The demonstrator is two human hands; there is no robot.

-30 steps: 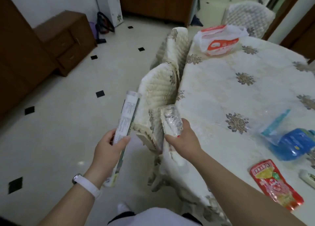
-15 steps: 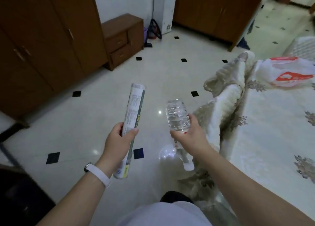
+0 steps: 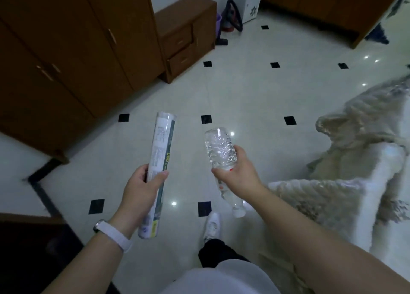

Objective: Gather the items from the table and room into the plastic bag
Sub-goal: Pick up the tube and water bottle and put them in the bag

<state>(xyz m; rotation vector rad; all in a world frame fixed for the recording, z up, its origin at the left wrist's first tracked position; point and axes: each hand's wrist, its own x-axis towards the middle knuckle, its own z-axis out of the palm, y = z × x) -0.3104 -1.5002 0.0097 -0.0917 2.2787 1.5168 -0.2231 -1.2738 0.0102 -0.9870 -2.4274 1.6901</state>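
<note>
Pale tiled floor (image 3: 244, 98) below; brown wardrobe (image 3: 66, 49) at left; cream-covered chair (image 3: 355, 160) at right; a long labelled tube (image 3: 163, 143), tilted, gripped low by the left hand (image 3: 139, 189); a clear water bottle (image 3: 219, 149), cap down, clasped in the right hand (image 3: 239, 174); both over the floor.

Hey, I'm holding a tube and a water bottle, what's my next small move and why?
Probably turn to bring the plastic bag into view. The left hand grips the tube, the right hand holds the clear bottle cap-down, so both are full, and no bag shows here.
</note>
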